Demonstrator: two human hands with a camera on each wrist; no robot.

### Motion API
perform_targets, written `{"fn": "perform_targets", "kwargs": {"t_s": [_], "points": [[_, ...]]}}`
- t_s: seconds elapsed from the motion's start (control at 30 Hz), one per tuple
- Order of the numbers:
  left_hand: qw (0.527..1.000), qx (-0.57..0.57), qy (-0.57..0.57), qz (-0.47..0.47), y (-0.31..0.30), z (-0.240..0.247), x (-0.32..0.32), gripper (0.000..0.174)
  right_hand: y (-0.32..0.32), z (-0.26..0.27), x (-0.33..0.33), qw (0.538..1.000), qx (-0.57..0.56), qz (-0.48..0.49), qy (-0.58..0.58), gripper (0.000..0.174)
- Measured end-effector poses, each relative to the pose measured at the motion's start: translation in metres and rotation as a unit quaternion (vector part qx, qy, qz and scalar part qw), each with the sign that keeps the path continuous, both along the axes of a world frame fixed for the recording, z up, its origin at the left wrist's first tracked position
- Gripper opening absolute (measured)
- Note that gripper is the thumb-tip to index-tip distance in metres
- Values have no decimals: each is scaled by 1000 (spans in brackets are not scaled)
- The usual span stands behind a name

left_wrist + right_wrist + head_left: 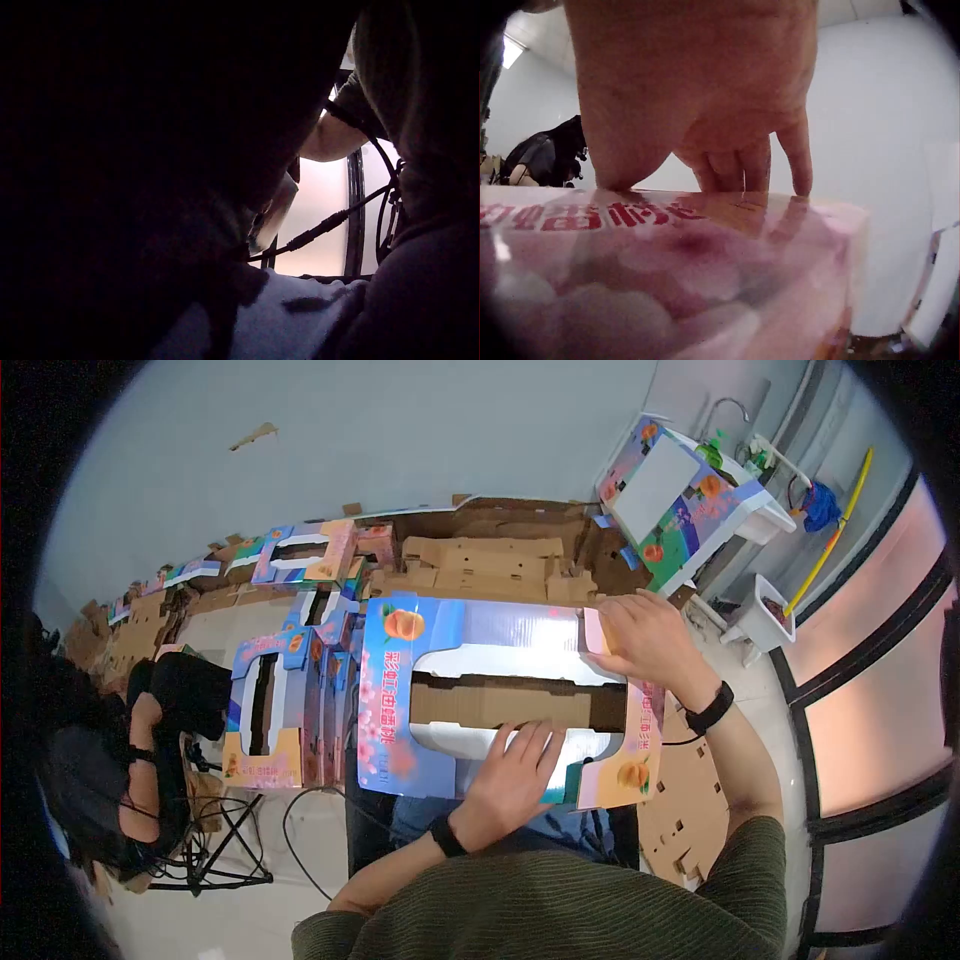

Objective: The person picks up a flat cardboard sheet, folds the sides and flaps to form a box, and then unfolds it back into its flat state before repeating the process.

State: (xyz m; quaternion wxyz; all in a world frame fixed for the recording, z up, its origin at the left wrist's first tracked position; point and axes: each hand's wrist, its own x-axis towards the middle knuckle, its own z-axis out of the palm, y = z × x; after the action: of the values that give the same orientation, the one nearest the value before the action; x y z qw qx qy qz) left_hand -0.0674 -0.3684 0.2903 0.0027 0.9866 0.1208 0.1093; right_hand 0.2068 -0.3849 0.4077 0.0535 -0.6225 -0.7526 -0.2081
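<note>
A printed cardboard fruit box (392, 690) with peach pictures, blossoms and red lettering lies in front of the person. A wide opening in its top shows the brown inside (510, 705). My left hand (508, 775) rests on the near white flap, fingers extended to the opening's edge. At the far right corner, my right hand (645, 640) presses on the top panel with thumb and fingers spread. In the right wrist view the right hand (705, 97) arches over the box's glossy pink side (667, 277), fingertips on its upper edge. The left wrist view is mostly dark.
Similar printed boxes (275, 710) stand at the left, with more behind. Brown cardboard (485, 565) lies beyond the box. Another person (90, 770) sits at far left near a black tripod (225, 850). A sink (765, 520) is at back right; flattened cardboard (685, 810) lies at right.
</note>
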Motion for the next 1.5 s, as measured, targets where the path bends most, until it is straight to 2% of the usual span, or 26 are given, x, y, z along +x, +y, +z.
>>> {"fn": "perform_targets", "kwargs": {"t_s": [0.07, 0.1, 0.17, 0.23, 0.33, 0.43, 0.5, 0.6, 0.67, 0.7, 0.77, 0.87, 0.93, 0.97, 1.0, 1.03, 1.07, 1.13, 1.17, 1.23, 1.37, 1.5], "points": [[1000, -7, 12, -3, 2, 3, 0, 107, -1, -4, 7, 999, 35, 33, 2, 55], [1000, -12, 20, -5, 0, 3, 0, 107, -6, 0, 8, 998, 48, -4, 51, 52], [998, -49, -40, 20, 1, -3, 5, 107, -20, 23, 18, 984, 67, -79, 147, 45], [995, -67, -73, 32, -2, -4, 8, 106, -41, 43, 46, 949, 123, -176, 231, 46], [996, -45, -75, 24, 0, 4, 5, 104, -68, 34, 69, 934, 132, -128, 305, 51], [997, -30, -72, 18, -1, 5, 5, 102, -100, 1, 113, 886, 116, -132, 430, 58], [996, -28, -84, 16, -3, 2, 3, 101, -119, -39, 148, 854, 73, -224, 463, 65], [998, -16, -65, -3, 1, -4, 4, 98, -135, -59, 147, 775, 59, -262, 572, 68], [998, -20, -61, 4, 0, -1, 10, 97, -150, -66, 195, 850, 83, -249, 457, 70], [998, -25, -54, 5, -1, 2, 17, 96, -144, -13, 137, 881, 89, -228, 405, 65], [998, -19, -51, 9, -2, 12, 31, 98, -149, 24, 98, 901, 126, -137, 391, 55], [998, -7, -60, 24, -9, 12, 37, 102, -164, 75, -28, 951, 125, -122, 257, 59], [998, -3, -65, 25, -10, 7, 35, 103, -180, 71, -79, 957, 70, -61, 276, 68], [997, -1, -67, 25, -11, 4, 32, 104, -173, 59, -91, 956, 1, 43, 290, 72], [996, -42, -77, 8, -10, 4, 27, 101, -166, 47, -102, 933, -88, 148, 317, 76], [993, -55, -107, -13, -7, 1, 23, 100, -159, 34, -113, 890, -186, 234, 344, 80], [987, -68, -138, -32, -4, -2, 22, 99, -151, 18, -121, 890, -223, 194, 347, 84], [971, -127, -192, -61, -6, -1, 17, 95, -135, -31, -116, 906, -148, 121, 378, 88], [976, -114, -177, -58, -7, 1, 13, 95, -128, -52, -112, 911, -110, 86, 389, 90], [983, -87, -152, -53, -4, 11, -6, 97, -116, -84, -104, 935, -99, 57, 336, 92], [993, -59, -90, -48, -1, 42, -56, 97, -110, -85, -122, 982, -103, -17, 158, 92], [999, -7, -33, 15, 23, 50, -80, 86, -98, -89, -133, 991, -73, -58, 96, 88]]}}
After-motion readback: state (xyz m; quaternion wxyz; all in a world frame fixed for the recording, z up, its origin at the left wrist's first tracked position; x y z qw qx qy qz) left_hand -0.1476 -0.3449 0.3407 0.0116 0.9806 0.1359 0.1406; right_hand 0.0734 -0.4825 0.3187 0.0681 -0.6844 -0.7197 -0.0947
